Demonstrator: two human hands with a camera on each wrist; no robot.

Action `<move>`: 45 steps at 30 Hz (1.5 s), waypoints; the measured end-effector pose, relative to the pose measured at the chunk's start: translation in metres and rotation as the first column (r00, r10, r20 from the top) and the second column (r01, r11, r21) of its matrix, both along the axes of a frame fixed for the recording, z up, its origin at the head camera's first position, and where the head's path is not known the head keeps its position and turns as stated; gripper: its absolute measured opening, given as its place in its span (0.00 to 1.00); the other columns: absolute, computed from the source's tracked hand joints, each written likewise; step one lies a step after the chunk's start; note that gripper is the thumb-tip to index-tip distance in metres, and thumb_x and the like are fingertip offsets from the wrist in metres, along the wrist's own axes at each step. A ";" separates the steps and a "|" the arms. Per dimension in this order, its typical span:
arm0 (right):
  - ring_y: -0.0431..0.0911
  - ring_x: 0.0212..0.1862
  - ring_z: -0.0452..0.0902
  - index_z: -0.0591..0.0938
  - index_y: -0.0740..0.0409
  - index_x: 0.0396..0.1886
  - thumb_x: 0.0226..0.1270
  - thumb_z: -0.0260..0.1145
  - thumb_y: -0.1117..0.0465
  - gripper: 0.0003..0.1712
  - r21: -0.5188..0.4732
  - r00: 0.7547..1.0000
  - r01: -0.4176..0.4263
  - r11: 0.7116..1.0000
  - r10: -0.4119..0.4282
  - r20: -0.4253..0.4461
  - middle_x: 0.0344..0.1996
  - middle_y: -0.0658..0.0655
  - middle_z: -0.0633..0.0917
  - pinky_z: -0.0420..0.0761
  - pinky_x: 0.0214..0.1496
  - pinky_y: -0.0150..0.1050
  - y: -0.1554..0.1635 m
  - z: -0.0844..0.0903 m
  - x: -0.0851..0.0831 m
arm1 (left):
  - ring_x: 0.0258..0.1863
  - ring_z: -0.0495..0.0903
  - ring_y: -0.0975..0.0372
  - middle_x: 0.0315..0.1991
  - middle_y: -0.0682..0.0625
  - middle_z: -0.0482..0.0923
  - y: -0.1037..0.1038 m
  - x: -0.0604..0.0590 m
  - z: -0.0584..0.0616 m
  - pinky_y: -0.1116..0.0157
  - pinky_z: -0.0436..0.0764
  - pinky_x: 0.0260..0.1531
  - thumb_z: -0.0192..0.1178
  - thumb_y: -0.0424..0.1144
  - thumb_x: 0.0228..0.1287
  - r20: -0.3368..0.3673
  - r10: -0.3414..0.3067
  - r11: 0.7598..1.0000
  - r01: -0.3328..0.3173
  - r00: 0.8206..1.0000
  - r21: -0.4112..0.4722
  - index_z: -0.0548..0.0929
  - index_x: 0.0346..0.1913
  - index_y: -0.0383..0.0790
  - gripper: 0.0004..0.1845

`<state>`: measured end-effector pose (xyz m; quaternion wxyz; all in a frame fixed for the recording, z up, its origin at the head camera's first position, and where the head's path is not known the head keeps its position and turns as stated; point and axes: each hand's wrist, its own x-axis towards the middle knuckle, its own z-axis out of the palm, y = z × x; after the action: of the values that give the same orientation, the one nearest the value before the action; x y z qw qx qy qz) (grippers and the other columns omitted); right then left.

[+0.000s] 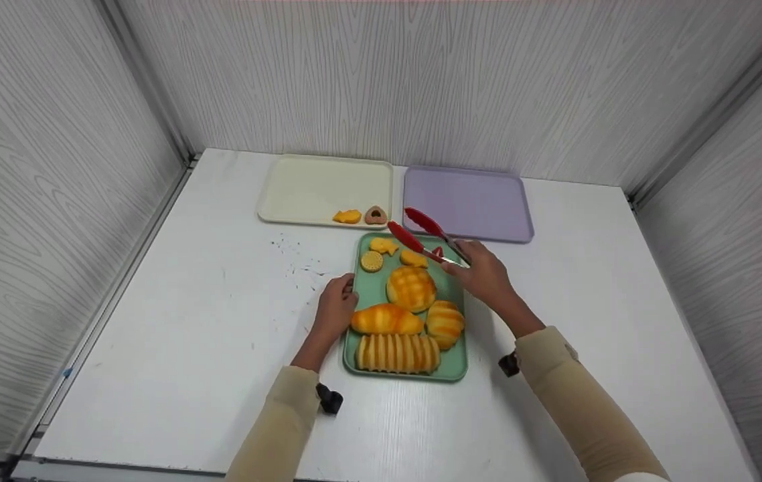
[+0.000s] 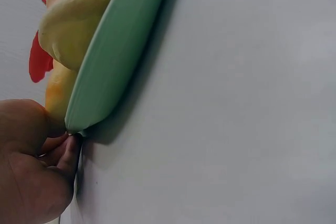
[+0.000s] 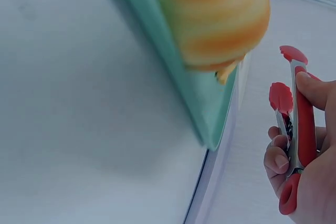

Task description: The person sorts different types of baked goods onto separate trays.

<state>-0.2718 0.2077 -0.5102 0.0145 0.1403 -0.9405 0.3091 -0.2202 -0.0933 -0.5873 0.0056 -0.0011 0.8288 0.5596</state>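
Red tongs (image 3: 305,127) (tips parted) are gripped by right fingers (image 3: 276,159), while left fingers (image 2: 69,157) pinch the green tray (image 1: 371,286).

A lab-like workspace, judging by wood-grain panels (image 1: 381,87) and metal framing (image 1: 143,77) around a white table (image 1: 173,335)
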 end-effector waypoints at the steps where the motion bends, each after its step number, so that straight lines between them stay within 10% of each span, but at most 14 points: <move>1: 0.59 0.58 0.77 0.76 0.57 0.69 0.67 0.70 0.48 0.34 -0.001 1.000 0.003 1.000 -0.003 0.000 0.59 0.63 0.80 0.75 0.61 0.58 0.005 -0.001 0.002 | 0.59 0.76 0.49 0.60 0.36 0.74 0.000 0.000 0.000 0.51 0.75 0.62 0.51 0.30 0.74 0.000 0.000 1.000 0.000 1.000 0.001 0.72 0.69 0.31 0.23; 19: 0.58 0.57 0.76 0.77 0.54 0.68 0.66 0.70 0.46 0.34 0.119 0.995 -0.037 0.992 0.025 0.098 0.61 0.58 0.80 0.73 0.60 0.61 0.089 -0.014 0.012 | 0.59 0.76 0.49 0.61 0.36 0.74 -0.002 0.001 -0.001 0.50 0.75 0.61 0.51 0.30 0.74 -0.019 -0.014 1.000 0.014 1.000 0.007 0.73 0.69 0.32 0.22; 45: 0.58 0.63 0.75 0.74 0.53 0.72 0.69 0.66 0.43 0.36 0.236 0.984 -0.160 0.958 0.136 0.116 0.65 0.59 0.78 0.73 0.63 0.61 0.077 -0.017 -0.011 | 0.59 0.76 0.49 0.60 0.37 0.74 0.000 0.001 0.003 0.51 0.75 0.62 0.51 0.31 0.75 0.010 0.004 1.000 -0.004 1.000 -0.008 0.72 0.69 0.32 0.22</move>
<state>-0.2826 0.2850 -0.5275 -0.0727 0.1956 -0.9578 0.1977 -0.2189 -0.0929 -0.5840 0.0087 -0.0054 0.8309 0.5564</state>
